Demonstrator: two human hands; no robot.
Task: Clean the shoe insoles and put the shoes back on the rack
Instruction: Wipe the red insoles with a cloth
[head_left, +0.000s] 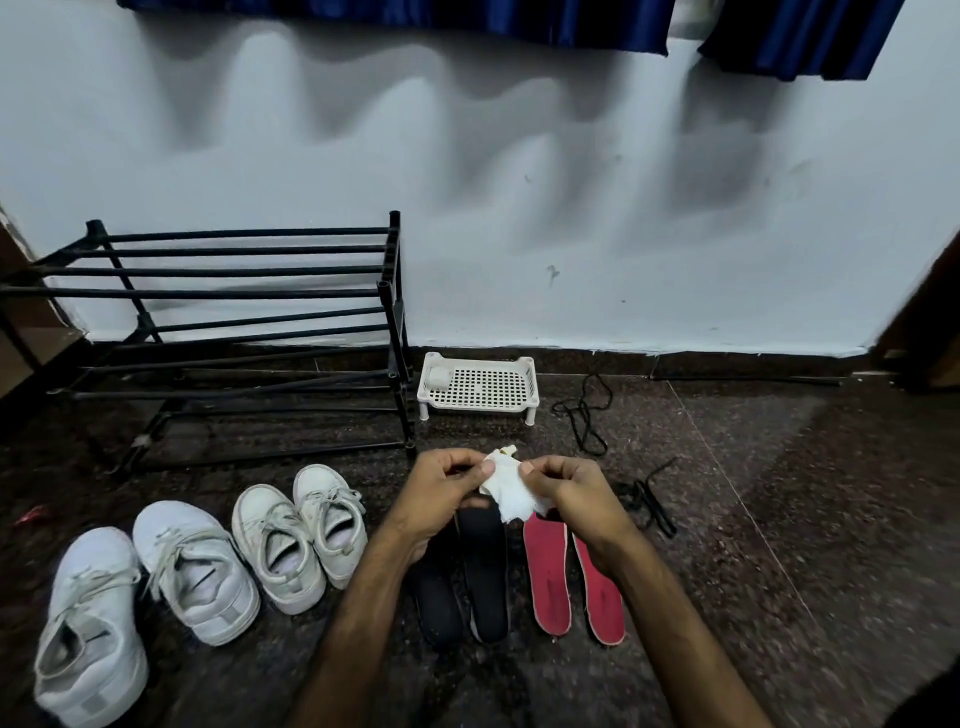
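Both hands hold a small white wipe (506, 491) above the insoles: my left hand (441, 493) pinches its left edge, my right hand (566, 491) pinches its right edge. Under them, two black insoles (483, 577) lie side by side on the dark floor, with two red insoles (548, 577) just to their right. A pair of large white sneakers (192, 571) stands at the left, and a smaller white pair (301, 535) beside it. The black shoe rack (234, 322) stands bare against the wall.
A white perforated plastic tray (480, 384) on short legs sits to the right of the rack, with a small white block in it. Black laces (584, 415) and a second black bundle (647, 501) lie on the floor to the right. Blue curtains (415, 13) hang above.
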